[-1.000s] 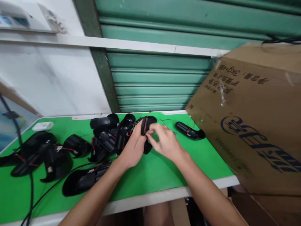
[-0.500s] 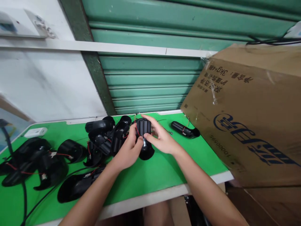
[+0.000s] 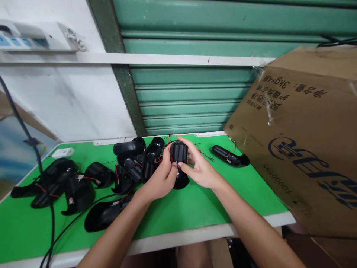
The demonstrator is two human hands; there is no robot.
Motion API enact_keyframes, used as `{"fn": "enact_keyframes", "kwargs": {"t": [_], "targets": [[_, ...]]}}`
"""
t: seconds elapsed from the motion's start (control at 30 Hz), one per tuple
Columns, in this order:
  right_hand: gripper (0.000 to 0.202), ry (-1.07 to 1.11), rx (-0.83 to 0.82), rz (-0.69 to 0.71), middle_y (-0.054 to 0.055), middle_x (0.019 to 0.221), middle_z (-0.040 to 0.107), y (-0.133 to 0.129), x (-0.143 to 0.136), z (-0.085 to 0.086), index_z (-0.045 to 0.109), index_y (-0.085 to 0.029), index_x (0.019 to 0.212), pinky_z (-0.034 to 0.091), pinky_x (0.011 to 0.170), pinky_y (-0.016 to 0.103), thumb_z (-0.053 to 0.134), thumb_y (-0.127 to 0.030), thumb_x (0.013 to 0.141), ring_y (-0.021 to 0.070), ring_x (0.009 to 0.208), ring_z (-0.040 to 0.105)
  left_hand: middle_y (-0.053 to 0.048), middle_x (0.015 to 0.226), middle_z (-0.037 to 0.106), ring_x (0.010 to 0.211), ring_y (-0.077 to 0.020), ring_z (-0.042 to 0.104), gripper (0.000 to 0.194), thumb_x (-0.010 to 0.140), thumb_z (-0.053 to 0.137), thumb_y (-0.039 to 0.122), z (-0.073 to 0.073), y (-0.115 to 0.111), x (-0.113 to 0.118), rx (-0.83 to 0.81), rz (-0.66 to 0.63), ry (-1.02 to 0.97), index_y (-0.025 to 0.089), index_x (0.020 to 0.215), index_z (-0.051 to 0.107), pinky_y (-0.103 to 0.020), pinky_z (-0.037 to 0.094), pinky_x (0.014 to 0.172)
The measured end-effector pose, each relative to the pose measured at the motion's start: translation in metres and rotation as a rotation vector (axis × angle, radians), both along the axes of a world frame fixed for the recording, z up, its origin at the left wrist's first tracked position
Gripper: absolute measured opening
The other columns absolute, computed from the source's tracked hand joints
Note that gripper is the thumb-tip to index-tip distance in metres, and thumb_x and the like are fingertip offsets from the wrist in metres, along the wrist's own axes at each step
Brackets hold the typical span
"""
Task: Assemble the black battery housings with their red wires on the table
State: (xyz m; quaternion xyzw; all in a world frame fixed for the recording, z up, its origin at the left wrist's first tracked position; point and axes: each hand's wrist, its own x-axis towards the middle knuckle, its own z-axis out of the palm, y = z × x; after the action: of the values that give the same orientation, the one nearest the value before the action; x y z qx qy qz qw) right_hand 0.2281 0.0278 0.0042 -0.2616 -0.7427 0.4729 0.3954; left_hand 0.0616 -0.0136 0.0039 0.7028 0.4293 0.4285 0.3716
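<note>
Over the green tabletop [image 3: 200,208], both half-closed hands [image 3: 161,179] grip a black casing [image 3: 180,152].

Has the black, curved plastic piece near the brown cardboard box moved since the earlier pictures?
No; the black piece lies in the same place, just left of the box.

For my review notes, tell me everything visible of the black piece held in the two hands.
The black piece looks like hard plastic. Its upper part shows rounded, lengthwise ridges; its lower end is glossy and curved, pointing toward the person. A thin red wire runs by its left side. The left hand holds it on the left, the right hand on the right, over the green tabletop; whether it touches that surface is unclear.
</note>
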Motion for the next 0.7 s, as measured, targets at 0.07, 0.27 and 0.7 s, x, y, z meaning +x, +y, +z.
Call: {"fn": "enact_keyframes", "kwargs": {"t": [0.07, 0.27, 0.7], "targets": [[0.067, 0.013, -0.003, -0.007, 0.013, 0.154, 0.049, -0.001, -0.001, 0.000, 0.032, -0.024, 0.154, 0.048, 0.116, 0.039, 0.057, -0.019, 0.092, 0.0208, 0.135, 0.058, -0.017, 0.154, 0.040, 0.150, -0.0241, 0.035, 0.056, 0.102, 0.034, 0.021, -0.001, 0.000, 0.001, 0.015, 0.004, 0.007, 0.015, 0.155, 0.019, -0.041, 0.031, 0.126], [0.065, 0.043, -0.048, -0.055, 0.011, 0.145, 0.056, -0.003, -0.007, -0.002, 0.036, -0.024, 0.148, 0.050, 0.112, 0.038, 0.057, -0.016, 0.087, 0.0210, 0.131, 0.058, -0.020, 0.155, 0.039, 0.149, -0.0238, 0.037, 0.056, 0.102, 0.033, 0.019, -0.006, 0.001, 0.003, 0.070, 0.017, 0.047, 0.012, 0.155, 0.016, -0.041, 0.032, 0.125], [0.067, 0.118, -0.187, 0.057, 0.008, 0.147, 0.056, 0.004, 0.003, 0.001, 0.039, -0.028, 0.152, 0.049, 0.109, 0.038, 0.066, -0.032, 0.091, 0.0227, 0.128, 0.060, -0.009, 0.157, 0.039, 0.150, -0.0273, 0.035, 0.051, 0.103, 0.039, 0.031, -0.005, 0.004, -0.002, -0.108, -0.018, -0.175, 0.024, 0.152, 0.028, -0.048, 0.028, 0.126]]}}
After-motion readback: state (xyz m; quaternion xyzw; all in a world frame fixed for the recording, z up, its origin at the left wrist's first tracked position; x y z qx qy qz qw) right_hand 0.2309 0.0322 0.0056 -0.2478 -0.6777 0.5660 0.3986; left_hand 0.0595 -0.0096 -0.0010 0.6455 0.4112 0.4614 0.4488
